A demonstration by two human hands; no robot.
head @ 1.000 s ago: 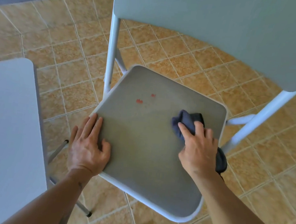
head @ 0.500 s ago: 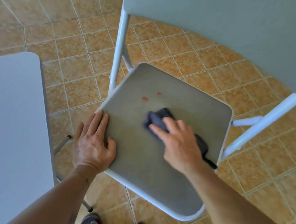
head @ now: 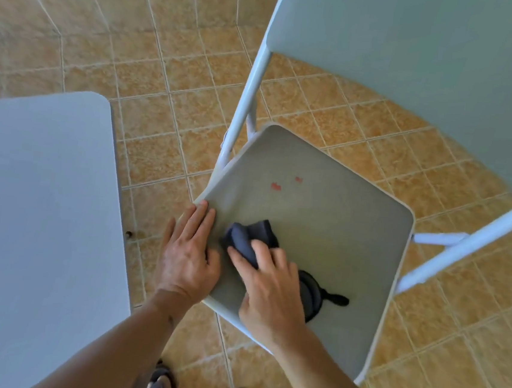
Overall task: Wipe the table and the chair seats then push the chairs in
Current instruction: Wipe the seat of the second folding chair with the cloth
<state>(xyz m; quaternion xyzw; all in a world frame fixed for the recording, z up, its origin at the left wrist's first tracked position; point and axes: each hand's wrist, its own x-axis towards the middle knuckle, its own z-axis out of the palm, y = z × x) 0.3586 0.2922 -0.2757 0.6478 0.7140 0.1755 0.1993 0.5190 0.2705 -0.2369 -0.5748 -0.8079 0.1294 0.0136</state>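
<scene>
At the left edge, the grey table [head: 36,219] is filling the lower left of the view, its rounded corner pointing toward the chair and a strip of tan tiled floor [head: 159,140] showing between the two. Just right of that gap, the left hand [head: 188,254] is lying flat and spread on the near left edge of the chair seat [head: 332,232], fingers straight and pointing away from the person, the thumb side resting on the seat surface; it is gripping nothing, only pressing down. Touching it on the right, the dark blue cloth [head: 251,240] is sitting bunched on the seat's near left part. The right hand [head: 271,295] is lying over the cloth, fingers curled down onto its front bulge and holding it against the seat, so that the cloth is sticking out ahead of the fingertips toward the chair back and also trailing out from under the palm to the right, where a dark tail is lying loose on the seat. Beyond the cloth, two small red spots [head: 276,186] are sitting on the seat, well apart from both hands. Farther right, the pale backrest [head: 417,68] is rising over the seat on white metal legs [head: 462,245]. At the bottom, two feet in dark sandals [head: 161,385] are standing on the tiles.
</scene>
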